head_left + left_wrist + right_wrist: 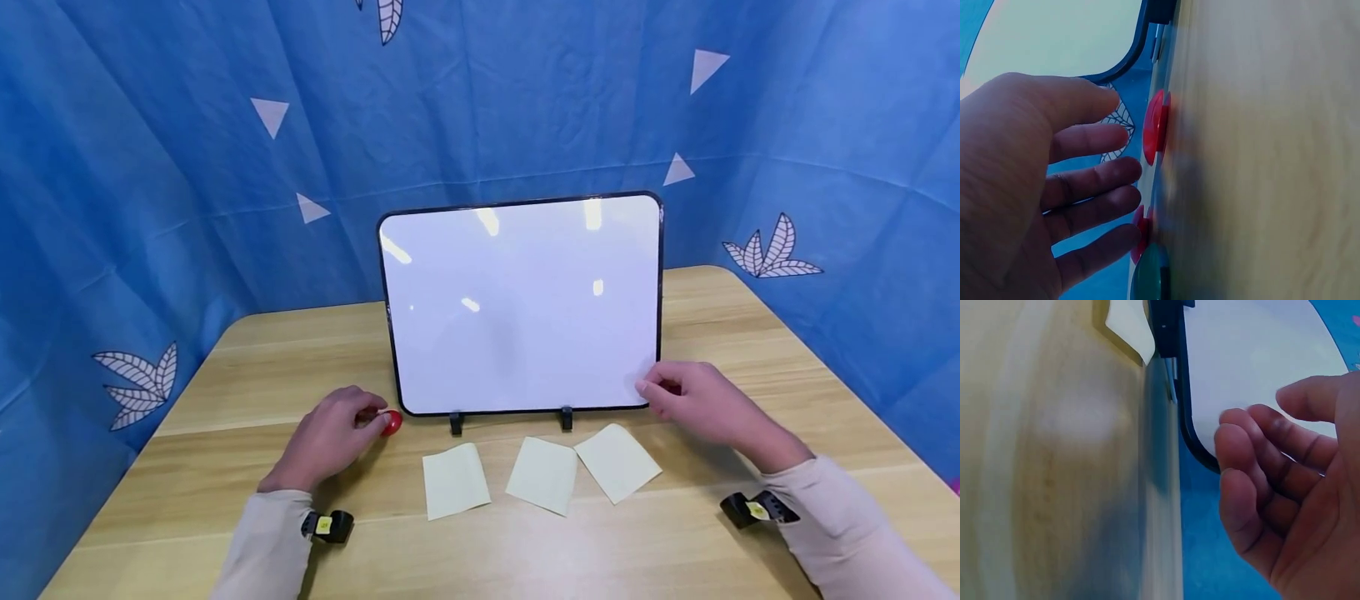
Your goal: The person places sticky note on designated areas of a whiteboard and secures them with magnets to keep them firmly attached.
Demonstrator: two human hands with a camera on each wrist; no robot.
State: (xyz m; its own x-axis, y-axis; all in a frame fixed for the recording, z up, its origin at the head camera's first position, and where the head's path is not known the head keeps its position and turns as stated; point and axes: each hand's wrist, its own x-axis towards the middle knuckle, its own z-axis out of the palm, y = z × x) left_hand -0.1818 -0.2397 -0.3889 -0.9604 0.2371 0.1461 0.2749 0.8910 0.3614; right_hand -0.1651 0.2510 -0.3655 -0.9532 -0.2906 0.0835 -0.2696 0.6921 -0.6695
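A whiteboard [525, 308] with a black frame stands upright on two small black feet. Beside its lower left corner, my left hand [330, 437] hovers over the table, fingers extended and holding nothing. Just past those fingertips sits a red round button magnet [1155, 128]; the left wrist view shows a gap between them. Another red magnet [1140, 234] and a green one [1150, 275] lie below the fingers in that view, hidden by the hand in the head view. My right hand [693, 404] is at the board's lower right corner, fingers loosely bent around nothing.
Three pale yellow sticky notes, a left one [455, 481], a middle one [543, 475] and a right one [618, 462], lie in front of the board. Blue curtain [480, 100] surrounds the wooden table [525, 558] behind and at both sides.
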